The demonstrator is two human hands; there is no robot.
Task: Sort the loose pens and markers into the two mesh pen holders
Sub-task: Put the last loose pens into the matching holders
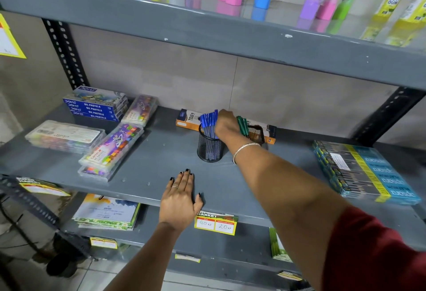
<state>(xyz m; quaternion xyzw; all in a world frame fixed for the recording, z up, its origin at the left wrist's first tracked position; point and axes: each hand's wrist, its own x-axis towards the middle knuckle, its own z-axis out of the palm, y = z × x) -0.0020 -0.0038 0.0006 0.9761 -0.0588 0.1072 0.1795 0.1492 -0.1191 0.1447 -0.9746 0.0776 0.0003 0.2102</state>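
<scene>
A round black mesh holder (210, 150) stands mid-shelf, filled with several blue-capped pens (208, 121). Just right of it, a second black mesh holder (256, 133) lies partly hidden behind my wrist. My right hand (227, 123) reaches between the two holders, fingers closed around a bunch of green pens (242, 125) over the second holder. My left hand (181, 201) rests flat on the shelf's front edge, fingers spread, holding nothing.
An orange pencil box (186, 119) lies against the back wall behind the holders. Oil pastel boxes (96, 106) and crayon cases (113, 145) sit at left, a stack of packs (366, 171) at right. The upper shelf (207, 32) overhangs close above.
</scene>
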